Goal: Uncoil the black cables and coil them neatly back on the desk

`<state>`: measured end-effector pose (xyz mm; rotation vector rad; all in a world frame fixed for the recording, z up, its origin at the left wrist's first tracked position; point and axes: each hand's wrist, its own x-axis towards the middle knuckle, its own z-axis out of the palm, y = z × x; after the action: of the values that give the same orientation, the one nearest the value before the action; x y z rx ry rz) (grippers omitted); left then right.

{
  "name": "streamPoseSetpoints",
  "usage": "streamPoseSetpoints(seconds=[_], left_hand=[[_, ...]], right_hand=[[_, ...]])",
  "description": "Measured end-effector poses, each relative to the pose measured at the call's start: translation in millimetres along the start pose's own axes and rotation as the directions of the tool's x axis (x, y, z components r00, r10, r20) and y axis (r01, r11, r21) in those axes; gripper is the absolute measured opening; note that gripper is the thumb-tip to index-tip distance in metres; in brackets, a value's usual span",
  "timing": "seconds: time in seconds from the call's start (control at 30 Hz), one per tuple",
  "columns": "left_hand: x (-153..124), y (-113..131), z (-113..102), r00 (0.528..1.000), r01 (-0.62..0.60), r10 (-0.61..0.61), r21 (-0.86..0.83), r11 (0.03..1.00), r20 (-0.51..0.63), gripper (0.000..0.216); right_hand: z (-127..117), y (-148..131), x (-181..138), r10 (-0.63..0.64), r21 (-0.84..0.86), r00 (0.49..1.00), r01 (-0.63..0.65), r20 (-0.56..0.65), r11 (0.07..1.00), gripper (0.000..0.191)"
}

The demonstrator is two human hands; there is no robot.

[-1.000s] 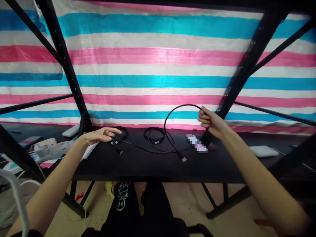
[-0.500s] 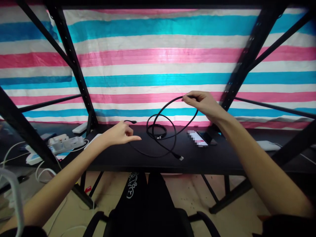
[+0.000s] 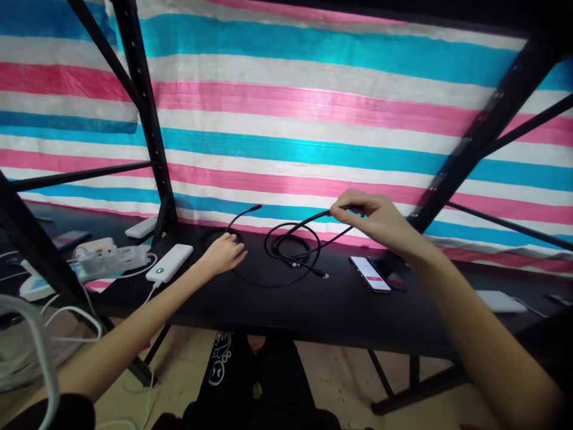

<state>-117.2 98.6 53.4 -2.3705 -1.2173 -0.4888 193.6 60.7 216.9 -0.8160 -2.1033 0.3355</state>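
Observation:
A long black cable (image 3: 280, 286) lies in loose loops across the black tabletop, between my two hands. My left hand (image 3: 226, 252), low over the table, has its fingers curled round the cable. One thin end with a small plug (image 3: 256, 208) sticks up past those fingers. Higher and to the right, my right hand (image 3: 373, 214) pinches another stretch of the cable, which hangs in an arc from the fingertips. A second plug (image 3: 320, 273), with a pale metal tip, rests on the table below the loops. Part of a dark coil shows behind my left hand.
A phone (image 3: 370, 275) with a lit screen lies right of the loops. On the left are a white power bank (image 3: 170, 263) and a white power strip (image 3: 85, 272) with chargers. Another white device (image 3: 500, 301) sits far right. Black rack posts (image 3: 145, 107) flank the table.
The view has tilted. My right hand is lower over the table and the hanging loops have sunk and flattened. At my left hand, more of the plug end now sticks up.

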Motion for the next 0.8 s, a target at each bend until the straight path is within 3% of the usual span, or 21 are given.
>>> streamPoseSetpoints(seconds=[0.17,0.33,0.47,0.6,0.67,0.73,0.8], left_hand=[[-5.8,2.6,54.4,0.995,-0.030,0.046,-0.166,0.986,0.093,0.035],[-16.5,-12.7,94.4,0.981,0.068,-0.008,-0.308,0.949,0.192,0.033],[-13.8,-11.4,100.7,0.964,0.215,-0.133,-0.378,0.901,0.231,0.036],[-7.0,28.3,91.6,0.943,0.320,-0.231,-0.468,0.824,0.240,0.059],[-4.1,51.1,85.9,0.915,0.403,-0.283,-0.689,0.602,0.288,0.067],[-0.2,68.0,80.6,0.902,0.420,-0.267,-0.836,0.353,0.341,0.047],[6.4,78.5,75.1,0.898,0.420,-0.232,-0.885,0.201,0.373,0.031]], right_hand=[[43.8,30.7,7.6,0.097,-0.060,0.995,-0.100,-0.036,0.993,0.020],[59.1,57.9,8.5,0.219,-0.071,0.966,-0.230,-0.138,0.971,0.020],[67.3,51.3,0.2,0.223,-0.049,0.949,-0.239,-0.221,0.970,0.017],[90.0,49.5,-39.6,0.243,-0.033,0.876,-0.282,-0.417,0.959,0.017],[100.8,56.1,-69.6,0.260,-0.031,0.826,-0.317,-0.499,0.948,0.017],[106.6,65.1,-98.7,0.320,-0.005,0.779,-0.383,-0.540,0.924,0.016],[106.7,73.6,-119.2,0.365,0.033,0.753,-0.417,-0.547,0.909,0.016]])
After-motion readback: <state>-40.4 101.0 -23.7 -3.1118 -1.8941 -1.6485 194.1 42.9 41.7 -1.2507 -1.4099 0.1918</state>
